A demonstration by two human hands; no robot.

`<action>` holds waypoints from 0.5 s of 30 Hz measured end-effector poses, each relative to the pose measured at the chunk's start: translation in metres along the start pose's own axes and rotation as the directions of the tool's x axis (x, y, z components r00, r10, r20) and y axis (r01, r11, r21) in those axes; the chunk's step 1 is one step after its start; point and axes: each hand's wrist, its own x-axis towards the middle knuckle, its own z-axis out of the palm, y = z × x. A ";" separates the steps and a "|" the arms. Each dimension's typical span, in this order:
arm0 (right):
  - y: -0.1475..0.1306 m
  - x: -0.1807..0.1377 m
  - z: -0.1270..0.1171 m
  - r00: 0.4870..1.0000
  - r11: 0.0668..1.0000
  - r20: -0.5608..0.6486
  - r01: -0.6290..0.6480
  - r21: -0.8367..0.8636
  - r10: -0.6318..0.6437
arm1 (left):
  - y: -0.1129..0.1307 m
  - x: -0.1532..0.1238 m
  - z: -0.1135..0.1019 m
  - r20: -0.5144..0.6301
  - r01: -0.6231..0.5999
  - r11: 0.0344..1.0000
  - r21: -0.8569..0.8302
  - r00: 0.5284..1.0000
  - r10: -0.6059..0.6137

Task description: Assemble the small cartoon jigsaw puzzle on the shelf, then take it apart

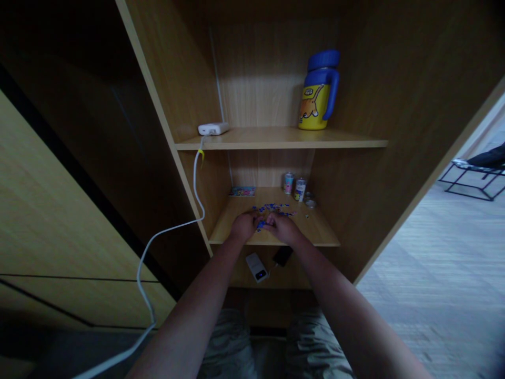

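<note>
On the lower shelf board my left hand (244,226) and my right hand (281,226) are close together, fingers bent inward. Between them are small blue pieces (261,225) that look like jigsaw puzzle pieces. Both hands appear closed at the fingertips on these blue puzzle pieces; the exact grip is small and partly hidden. Just beyond the hands, more loose blue puzzle pieces (272,207) lie spread in a rough row. A colourful printed card (242,191) lies flat at the back left of the same board.
Two small printed cans (289,183) and clear round lids (310,203) stand back right. Above, the upper shelf holds a blue and yellow jug (315,97) and a white adapter (213,129) with a hanging white cable (173,228). Below lie a white power bank (256,267) and a black phone (282,256).
</note>
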 end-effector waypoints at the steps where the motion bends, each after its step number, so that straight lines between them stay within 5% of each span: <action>1: 0.000 0.000 0.000 1.000 1.000 -0.002 -0.002 -0.001 0.002 | 0.000 0.000 0.000 0.003 0.003 1.000 0.002 1.000 -0.003; 15: 0.000 -0.001 -0.002 1.000 0.999 -0.005 0.031 -0.029 -0.031 | 0.002 -0.001 -0.002 0.005 -0.001 1.000 -0.006 1.000 0.001</action>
